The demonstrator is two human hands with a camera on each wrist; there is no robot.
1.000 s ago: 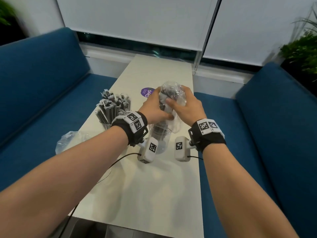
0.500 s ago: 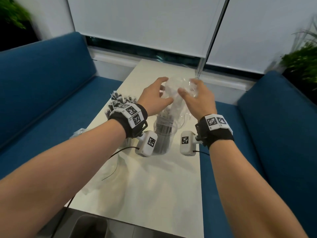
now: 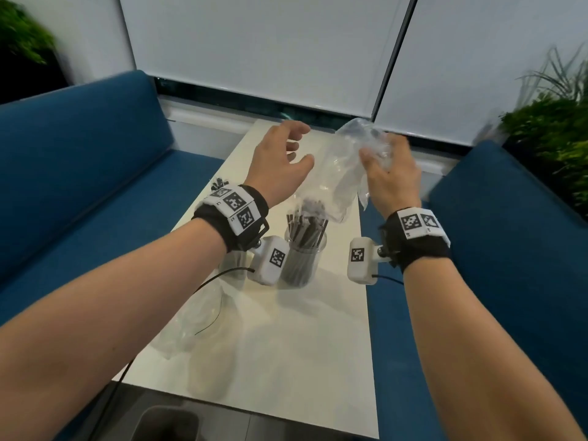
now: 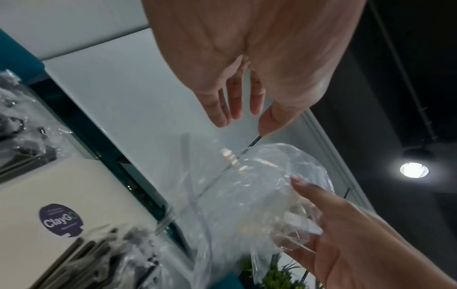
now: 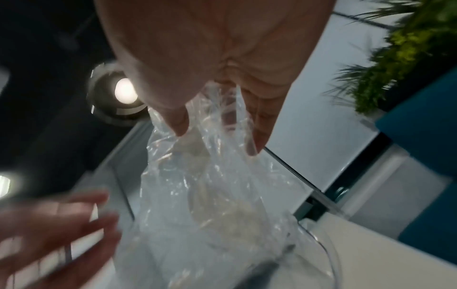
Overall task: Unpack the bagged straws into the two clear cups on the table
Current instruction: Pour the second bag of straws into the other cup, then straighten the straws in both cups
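An empty clear bag (image 3: 343, 173) is held up above the table (image 3: 305, 361) by the right hand (image 3: 389, 173), its fingers curled into the crumpled top. The left hand (image 3: 280, 163) is kept just beside it, fingers loosely spread (nothing held). Dark straws (image 3: 307, 227) are stood in the clear cup (image 3: 302, 265) below.

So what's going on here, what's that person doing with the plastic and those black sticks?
A person is unpacking bagged straws into clear cups on a white table. Their right hand grips a clear plastic bag that looks empty, lifted above the near cup, which is packed with dark wrapped straws. The left hand hovers open beside the bag, holding nothing. A second batch of straws peeks out behind the left wrist, and another crumpled bag lies on the table.
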